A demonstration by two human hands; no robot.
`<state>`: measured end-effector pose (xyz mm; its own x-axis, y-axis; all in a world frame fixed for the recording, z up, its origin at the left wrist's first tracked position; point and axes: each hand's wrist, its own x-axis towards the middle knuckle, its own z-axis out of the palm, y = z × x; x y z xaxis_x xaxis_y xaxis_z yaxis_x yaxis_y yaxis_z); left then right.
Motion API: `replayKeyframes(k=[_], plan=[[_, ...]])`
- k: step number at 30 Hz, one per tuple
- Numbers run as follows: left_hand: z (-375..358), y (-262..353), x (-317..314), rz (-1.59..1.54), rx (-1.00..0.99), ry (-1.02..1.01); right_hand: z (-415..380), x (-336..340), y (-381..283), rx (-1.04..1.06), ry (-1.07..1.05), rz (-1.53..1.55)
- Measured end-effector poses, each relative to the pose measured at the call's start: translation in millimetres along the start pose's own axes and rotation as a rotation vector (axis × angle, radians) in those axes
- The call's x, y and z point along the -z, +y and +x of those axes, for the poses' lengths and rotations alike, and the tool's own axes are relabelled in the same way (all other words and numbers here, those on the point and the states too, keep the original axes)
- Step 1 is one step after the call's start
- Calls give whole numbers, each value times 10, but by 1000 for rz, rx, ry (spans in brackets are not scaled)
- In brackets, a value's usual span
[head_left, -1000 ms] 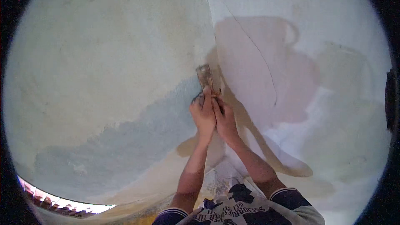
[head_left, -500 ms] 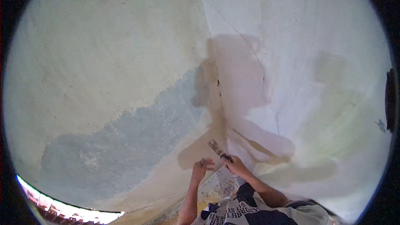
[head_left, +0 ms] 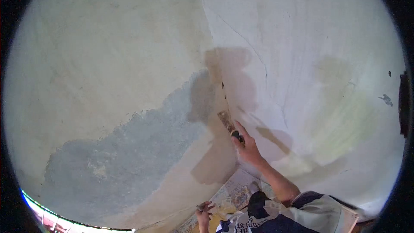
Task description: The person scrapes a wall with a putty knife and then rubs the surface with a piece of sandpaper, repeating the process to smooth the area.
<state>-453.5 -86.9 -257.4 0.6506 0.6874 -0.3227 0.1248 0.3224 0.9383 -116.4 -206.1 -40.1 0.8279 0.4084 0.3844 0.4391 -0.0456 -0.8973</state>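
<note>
My right hand [head_left: 249, 149] is closed around the dark handle of a putty knife [head_left: 225, 121]. Its stained flat blade points up and lies at the corner where two walls meet, against or very near the surface. Small dark holes [head_left: 222, 85] mark the corner line just above the blade. Low in the view, my left hand [head_left: 203, 216] is curled closed around a small greyish thing that I cannot make out, apart from the wall.
The left wall [head_left: 108, 51] carries a large blue-grey patch [head_left: 129, 155]. A thin crack [head_left: 254, 51] runs down the white right wall [head_left: 310, 26]. Below me is a paint-spotted surface [head_left: 235, 192]. A dark object [head_left: 404, 103] stands at the right edge, and bright light enters at lower left.
My right hand has raised the putty knife higher along the corner. My left hand has dropped away from it, down toward the bottom edge. The shadows have shifted.
</note>
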Motion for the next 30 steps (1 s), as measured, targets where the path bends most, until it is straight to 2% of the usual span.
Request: replayKeyframes(k=[3, 6, 9, 12, 14, 15, 17, 20, 22, 25, 29, 30], plan=[[-85, 97, 27, -43, -16, 71, 462, -159, -127, 153, -2, 65], [-85, 111, 35, -19, 0, 156, 1123, -263, -543, 118, -85, 251], [-134, 176, -61, -67, -30, 201, 1572, -309, -717, 241, 77, 280], [-79, 143, -145, -87, -26, 252, 1384, -222, -722, 131, 15, 262], [-103, 311, -301, -64, 11, 296, 1019, -270, -507, 106, -11, 251], [-98, 400, -379, -55, 26, 321, 857, -359, -172, 155, 7, 221], [-92, 446, -429, -60, 8, 330, 392, -582, 671, 40, -4, 275], [-16, 550, -599, -86, 4, 340, -290, -422, 857, -513, -197, 482], [56, 617, -729, -79, 18, 320, -579, -369, 1360, -637, -337, 518], [222, 764, -1001, -32, 7, 215, -579, -224, 1227, -691, -305, 741], [518, 1284, -1520, 72, -101, 82, -89, -57, 929, -672, -414, 865], [632, 1368, -1607, 86, -190, 82, 67, -59, 860, -664, -490, 894]])
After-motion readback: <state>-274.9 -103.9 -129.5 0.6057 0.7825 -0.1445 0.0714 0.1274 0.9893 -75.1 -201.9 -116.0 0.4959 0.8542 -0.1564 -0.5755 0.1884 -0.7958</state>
